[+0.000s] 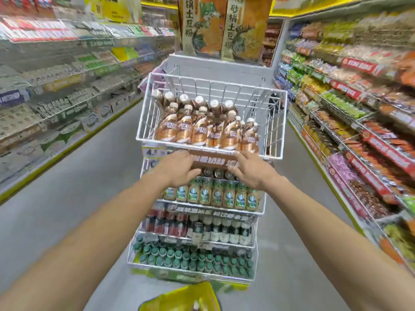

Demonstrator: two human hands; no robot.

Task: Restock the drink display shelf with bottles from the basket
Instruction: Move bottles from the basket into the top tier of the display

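Observation:
A white wire display rack (143,113) stands in the aisle with several tiers. Its top basket holds several copper-brown bottles (202,129) with pale caps. Both my arms reach to the second tier. My left hand (177,169) holds the left end of the brown sign strip (213,160) on that tier's front rail, fingers above and thumb below. My right hand (249,172) holds the strip's right end the same way. Dark cans (215,173) sit just behind the strip. The yellow basket (179,296) lies on the floor at the bottom edge, mostly cut off.
Lower tiers carry green-labelled bottles (211,195), dark and white bottles (202,227) and green-capped bottles (193,259). Stocked store shelves line the aisle on the left (56,90) and right (350,113). Grey floor (74,187) runs either side of the rack.

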